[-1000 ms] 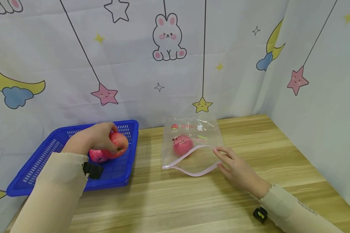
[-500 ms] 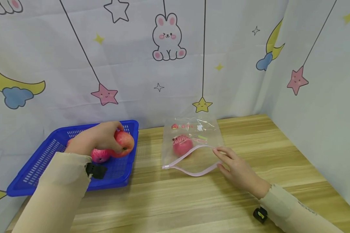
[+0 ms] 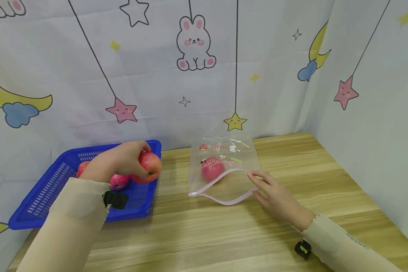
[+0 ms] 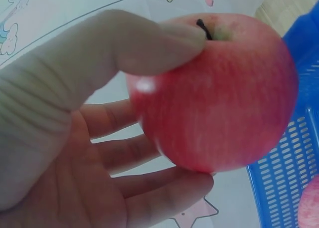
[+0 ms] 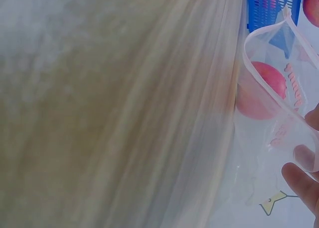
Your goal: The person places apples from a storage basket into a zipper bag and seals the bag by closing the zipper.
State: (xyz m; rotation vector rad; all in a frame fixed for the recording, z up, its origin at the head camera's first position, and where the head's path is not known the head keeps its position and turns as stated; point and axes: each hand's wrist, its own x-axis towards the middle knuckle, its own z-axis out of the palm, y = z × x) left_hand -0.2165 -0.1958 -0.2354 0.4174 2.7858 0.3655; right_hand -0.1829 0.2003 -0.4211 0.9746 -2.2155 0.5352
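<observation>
My left hand [image 3: 124, 160] grips a red apple [image 3: 149, 166] over the right side of the blue basket [image 3: 149, 200]. In the left wrist view the thumb lies by the stem of this apple [image 4: 219, 98] and the fingers curl beneath it. My right hand [image 3: 280, 198] holds the edge of a clear zip bag [image 3: 236, 185] at its right end, the thumb and fingers spreading the pink-edged mouth apart. Inside the bag lies another red apple [image 3: 212, 170], which also shows through the plastic in the right wrist view.
More red apples [image 3: 119, 182] sit in the basket, partly hidden by my left hand and sleeve. The basket stands at the left of the wooden table [image 3: 204, 238]. Behind the table hangs a white curtain [image 3: 156, 68] printed with stars, moons and a rabbit.
My left hand has moved to the right with the apple, toward the basket's right rim, uncovering another apple behind the wrist. My right hand and the bag have stayed in place.
</observation>
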